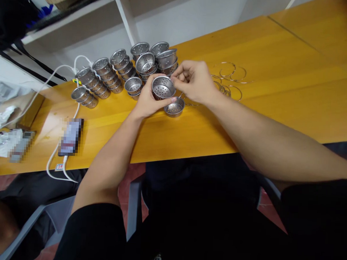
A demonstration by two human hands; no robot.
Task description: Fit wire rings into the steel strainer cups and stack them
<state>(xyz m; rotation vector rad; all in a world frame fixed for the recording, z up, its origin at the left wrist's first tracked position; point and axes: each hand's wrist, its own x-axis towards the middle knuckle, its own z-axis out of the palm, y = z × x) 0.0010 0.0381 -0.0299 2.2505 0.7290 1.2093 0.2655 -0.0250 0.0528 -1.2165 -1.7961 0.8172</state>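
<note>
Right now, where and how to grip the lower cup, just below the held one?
Lower cup: likely the outer wall under its rim, from the near table edge; it's round and open-topped, its near side shows clear, and the left hand and held cup crowd its far side.

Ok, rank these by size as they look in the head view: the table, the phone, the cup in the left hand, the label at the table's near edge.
1. Table
2. Phone and held cup: too close in apparent size to rank surely
3. Label
</note>
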